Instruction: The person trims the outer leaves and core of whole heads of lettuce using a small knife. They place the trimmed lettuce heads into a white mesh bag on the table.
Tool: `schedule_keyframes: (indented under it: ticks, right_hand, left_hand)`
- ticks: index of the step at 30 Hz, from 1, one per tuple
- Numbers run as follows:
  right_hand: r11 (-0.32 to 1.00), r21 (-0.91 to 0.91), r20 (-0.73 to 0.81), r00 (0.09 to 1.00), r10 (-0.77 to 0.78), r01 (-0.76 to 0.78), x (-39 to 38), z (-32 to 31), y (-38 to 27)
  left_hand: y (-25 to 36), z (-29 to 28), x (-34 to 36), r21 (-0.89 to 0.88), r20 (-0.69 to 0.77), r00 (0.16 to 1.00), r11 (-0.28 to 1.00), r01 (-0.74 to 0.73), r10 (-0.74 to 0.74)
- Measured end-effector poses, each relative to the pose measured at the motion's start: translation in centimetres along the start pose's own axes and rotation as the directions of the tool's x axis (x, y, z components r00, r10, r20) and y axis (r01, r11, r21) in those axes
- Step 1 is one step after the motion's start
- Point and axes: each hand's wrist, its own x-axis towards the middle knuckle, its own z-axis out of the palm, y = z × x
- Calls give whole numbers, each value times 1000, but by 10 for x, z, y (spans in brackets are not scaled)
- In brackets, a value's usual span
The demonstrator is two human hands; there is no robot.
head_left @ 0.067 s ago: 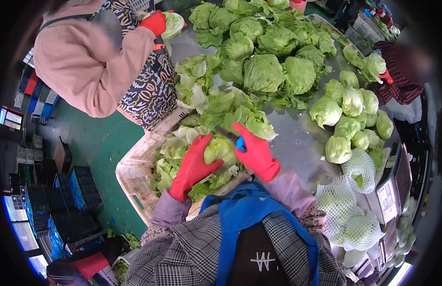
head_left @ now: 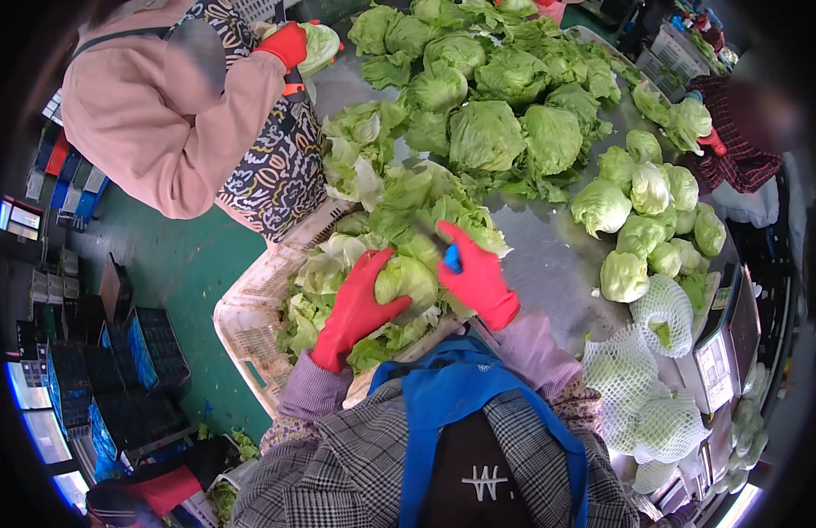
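My left hand (head_left: 362, 304), in a red rubber glove, grips a pale green lettuce head (head_left: 406, 282) from its left side. In my right hand (head_left: 477, 280), also red-gloved, is a knife (head_left: 453, 258) with a blue handle; its blurred dark blade points up and left. The right fingers are close by the lettuce head's right side. Both hands are over a dirty cream plastic crate (head_left: 249, 339) full of loose lettuce leaves (head_left: 307, 319). More cut leaves (head_left: 421, 195) lie on the metal table just beyond my hands.
Large untrimmed lettuces (head_left: 485, 135) are heaped on the metal table (head_left: 549, 255). Trimmed heads (head_left: 639, 233) lie at the right, near white net bags (head_left: 637, 387) and a scale (head_left: 714, 370). One co-worker (head_left: 161, 123) stands far left, another (head_left: 742, 132) far right, both handling lettuce.
My right hand has shifted slightly right with the knife, and the blade has tilted more upright. My left hand and the lettuce head stay nearly still.
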Motion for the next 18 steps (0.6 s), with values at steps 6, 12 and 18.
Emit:
schedule_keyframes:
  ticks: [6, 12, 18]
  right_hand:
    - [781, 439, -2, 869, 495, -443, 7, -14, 80]
    - [860, 422, 101, 958, 269, -286, -11, -5, 20]
    - [948, 252, 121, 978, 167, -193, -7, -5, -13]
  left_hand:
    - [-14, -3, 0, -558, 37, 990, 820, 131, -134]
    - [-15, -5, 4, -710, -5, 974, 687, 155, -225]
    - [-15, 2, 6, -401, -149, 989, 914, -66, 6]
